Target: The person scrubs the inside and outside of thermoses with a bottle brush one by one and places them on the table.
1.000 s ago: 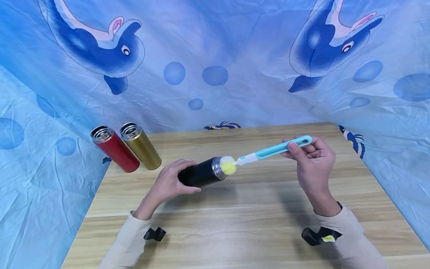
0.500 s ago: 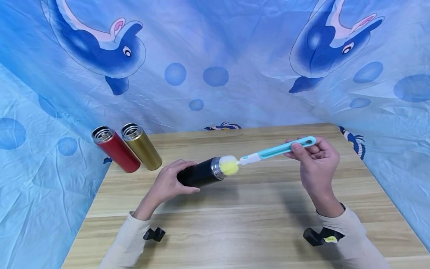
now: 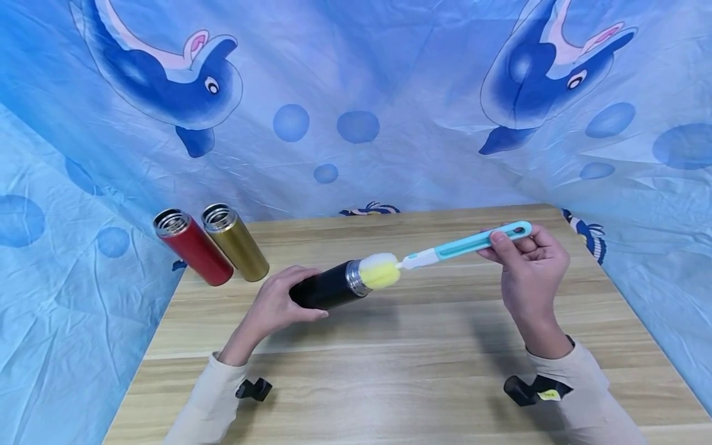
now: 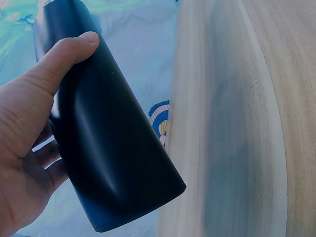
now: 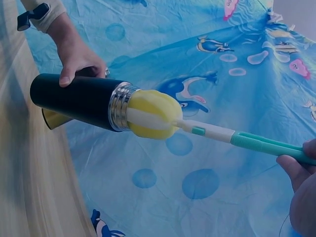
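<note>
My left hand (image 3: 280, 303) grips a black thermos flask (image 3: 325, 288) around its body, above the table. The flask lies nearly level, its silver threaded mouth facing right. A bottle brush with a teal and white handle (image 3: 464, 246) is pinched near its looped end by my right hand (image 3: 531, 272). Its yellow and white sponge head (image 5: 154, 114) sits at the flask's mouth, mostly outside; any part inside the neck is hidden. In the left wrist view the thumb lies along the flask's side (image 4: 113, 133), with fingers behind it.
A red flask (image 3: 194, 250) and a gold flask (image 3: 236, 244) stand lidless side by side at the table's back left. The wooden table (image 3: 378, 383) spreads below both hands. A blue cloth with printed dolphins (image 3: 356, 68) hangs behind and at both sides.
My right hand has moved a little to the right with the brush, so more of the sponge head shows outside the flask. The left hand and flask have shifted slightly left.
</note>
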### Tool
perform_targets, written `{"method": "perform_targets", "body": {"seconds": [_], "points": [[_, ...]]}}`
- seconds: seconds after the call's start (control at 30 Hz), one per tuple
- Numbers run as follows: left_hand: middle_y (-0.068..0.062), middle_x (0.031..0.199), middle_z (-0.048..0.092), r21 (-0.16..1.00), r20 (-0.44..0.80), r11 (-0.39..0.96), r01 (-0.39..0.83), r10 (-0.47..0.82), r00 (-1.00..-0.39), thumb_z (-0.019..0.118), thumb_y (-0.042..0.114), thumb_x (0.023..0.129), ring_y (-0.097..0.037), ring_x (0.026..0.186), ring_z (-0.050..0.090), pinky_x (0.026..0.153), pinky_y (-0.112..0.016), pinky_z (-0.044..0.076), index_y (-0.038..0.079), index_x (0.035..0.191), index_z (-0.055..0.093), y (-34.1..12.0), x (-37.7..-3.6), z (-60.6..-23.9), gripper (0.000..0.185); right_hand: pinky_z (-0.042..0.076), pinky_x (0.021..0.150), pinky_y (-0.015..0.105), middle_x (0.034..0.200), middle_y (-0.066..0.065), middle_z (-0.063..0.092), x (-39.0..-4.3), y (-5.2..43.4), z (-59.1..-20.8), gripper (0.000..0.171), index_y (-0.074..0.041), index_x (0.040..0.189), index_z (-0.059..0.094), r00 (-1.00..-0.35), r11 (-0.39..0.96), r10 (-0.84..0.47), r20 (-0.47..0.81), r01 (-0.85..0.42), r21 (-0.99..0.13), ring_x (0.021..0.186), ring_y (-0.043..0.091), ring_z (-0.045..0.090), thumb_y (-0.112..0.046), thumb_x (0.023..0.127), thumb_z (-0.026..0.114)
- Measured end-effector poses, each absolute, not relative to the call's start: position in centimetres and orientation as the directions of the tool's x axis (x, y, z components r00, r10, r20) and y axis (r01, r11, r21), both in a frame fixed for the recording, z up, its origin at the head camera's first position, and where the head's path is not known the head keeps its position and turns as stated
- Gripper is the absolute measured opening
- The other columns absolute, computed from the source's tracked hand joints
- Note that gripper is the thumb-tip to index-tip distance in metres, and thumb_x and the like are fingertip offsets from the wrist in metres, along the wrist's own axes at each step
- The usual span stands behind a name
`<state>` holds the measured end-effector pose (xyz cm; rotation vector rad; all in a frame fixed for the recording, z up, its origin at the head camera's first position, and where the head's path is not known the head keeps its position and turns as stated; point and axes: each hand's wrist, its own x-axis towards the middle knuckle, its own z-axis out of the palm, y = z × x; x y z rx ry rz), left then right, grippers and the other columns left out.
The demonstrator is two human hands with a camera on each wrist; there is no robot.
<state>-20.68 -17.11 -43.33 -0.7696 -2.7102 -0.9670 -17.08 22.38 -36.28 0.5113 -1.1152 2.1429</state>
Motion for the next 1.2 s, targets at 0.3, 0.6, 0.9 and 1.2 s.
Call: {"method": "perform_targets", "body": {"seconds": [0.3,0.6,0.9,1.2], "points": [[0.002,0.123,0.07,0.543,0.332,0.65,0.531,0.414,-0.847,0.098,0.042,0.062,-0.019,0.112,0.065,0.091,-0.047,0.055,0.021,0.127,0.071,-17.4,-20.6,-43.3,0.073,0.061,0.062,0.034,0.084,0.028,0.073,-17.0,22.7,-36.0,0.01,0.02,0.095,0.057,-0.716,-0.428,0.431,0.549,-0.698,-0.574,0.071,0.03,0.076,0.025,0.087,0.061],[0.004,0.119,0.071,0.566,0.378,0.616,0.548,0.398,-0.836,0.1,0.038,0.06,-0.016,0.108,0.065,0.089,-0.046,0.056,0.02,0.126,0.072,-17.6,-20.6,-43.5,0.073,0.061,0.062,0.035,0.084,0.028,0.072,-17.0,23.6,-35.8,0.01,0.02,0.095,0.056,-0.728,-0.481,0.438,0.527,-0.686,-0.546,0.071,0.031,0.076,0.026,0.087,0.059],[0.004,0.121,0.071,0.579,0.395,0.605,0.547,0.379,-0.837,0.1,0.039,0.06,-0.016,0.11,0.066,0.088,-0.045,0.057,0.02,0.125,0.073,-18.5,-20.5,-43.9,0.073,0.06,0.058,0.034,0.079,0.03,0.07,-17.3,24.4,-35.7,0.007,0.022,0.092,0.056,-0.714,-0.522,0.503,0.487,-0.7,-0.487,0.066,0.032,0.075,0.027,0.087,0.057],[0.0,0.122,0.071,0.588,0.378,0.627,0.511,0.346,-0.859,0.098,0.043,0.063,-0.02,0.11,0.066,0.087,-0.048,0.057,0.018,0.125,0.074,-19.2,-20.3,-43.6,0.071,0.06,0.055,0.035,0.075,0.03,0.067,-17.2,25.5,-35.8,0.009,0.023,0.09,0.054,-0.711,-0.549,0.556,0.431,-0.703,-0.453,0.063,0.034,0.074,0.028,0.085,0.06]]}}
